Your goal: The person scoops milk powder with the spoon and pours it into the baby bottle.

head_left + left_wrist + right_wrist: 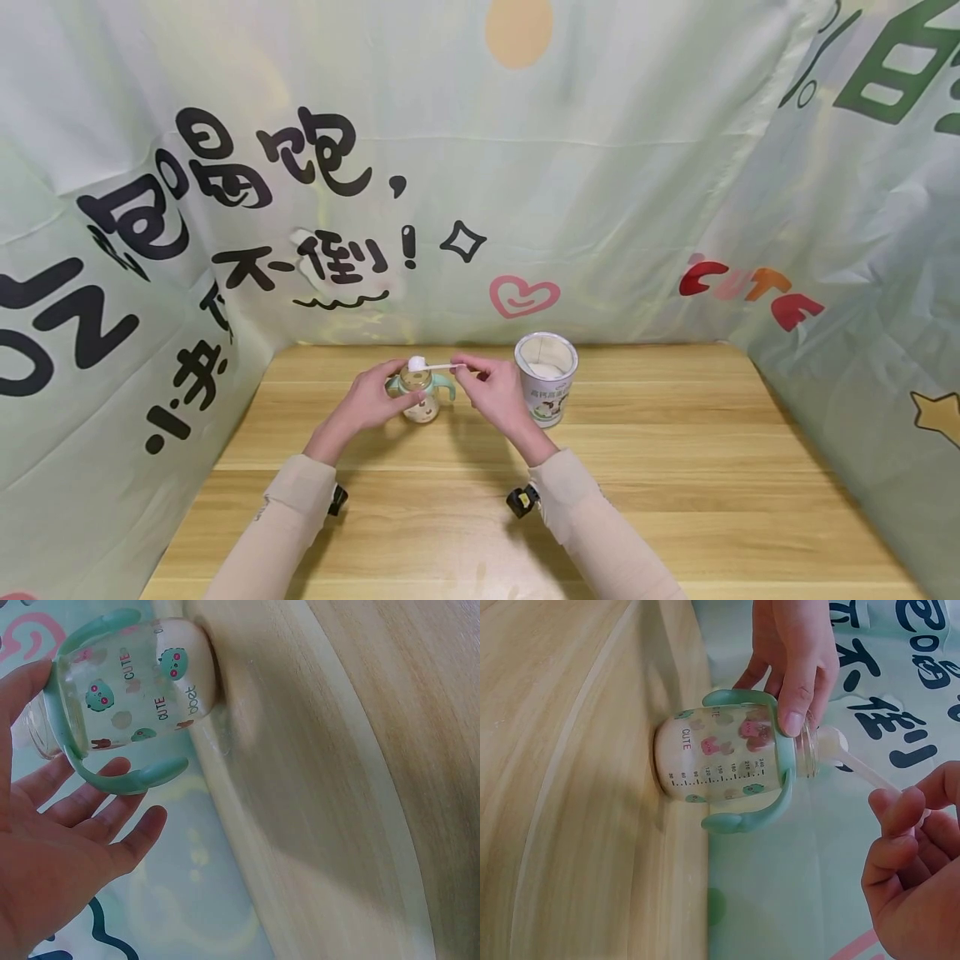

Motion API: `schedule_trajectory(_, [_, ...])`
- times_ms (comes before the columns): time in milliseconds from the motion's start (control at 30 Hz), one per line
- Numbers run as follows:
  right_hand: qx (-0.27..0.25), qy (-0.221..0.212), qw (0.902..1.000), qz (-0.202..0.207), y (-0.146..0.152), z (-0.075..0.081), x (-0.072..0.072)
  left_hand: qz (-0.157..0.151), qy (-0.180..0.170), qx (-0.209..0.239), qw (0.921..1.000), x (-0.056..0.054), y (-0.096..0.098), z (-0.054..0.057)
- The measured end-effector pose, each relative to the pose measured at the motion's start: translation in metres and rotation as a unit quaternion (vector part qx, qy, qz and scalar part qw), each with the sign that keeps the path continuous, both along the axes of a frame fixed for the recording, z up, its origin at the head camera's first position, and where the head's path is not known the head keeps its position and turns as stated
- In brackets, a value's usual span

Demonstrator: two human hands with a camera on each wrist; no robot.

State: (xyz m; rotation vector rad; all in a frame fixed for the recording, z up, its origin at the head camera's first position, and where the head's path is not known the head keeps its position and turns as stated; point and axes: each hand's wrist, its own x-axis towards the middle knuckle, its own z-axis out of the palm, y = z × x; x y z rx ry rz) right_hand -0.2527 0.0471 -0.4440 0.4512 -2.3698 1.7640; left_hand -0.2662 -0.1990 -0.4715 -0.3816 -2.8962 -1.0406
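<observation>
A clear baby bottle [424,410] with two mint-green handles and printed cartoon faces stands upright on the table, its mouth uncapped. Around its neck, the thumb and fingers of my left hand [372,398] hold it; the bottle's base [199,671] looks pale. My right hand [491,392] pinches the thin handle of a white scoop [870,772]. White powder [417,363] is heaped in the scoop, which is level right over the bottle mouth. Just right of that hand stands a tub [553,404] with its top off and white powder inside.
The wooden table [675,467] reaches back to a pale green cloth wall [622,208] with printed lettering. Similar cloth hangs along the left and right sides. Black wrist cameras [522,501] sit under both cuffs.
</observation>
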Motion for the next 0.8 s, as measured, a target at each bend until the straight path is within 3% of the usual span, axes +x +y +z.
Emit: schedule_trajectory(800, [0.033,-0.006,0.9993,-0.016,0.001,-0.0069,-0.0016,-0.001,0.007,0.004,1.0,-0.0003,0.0001,-0.0008])
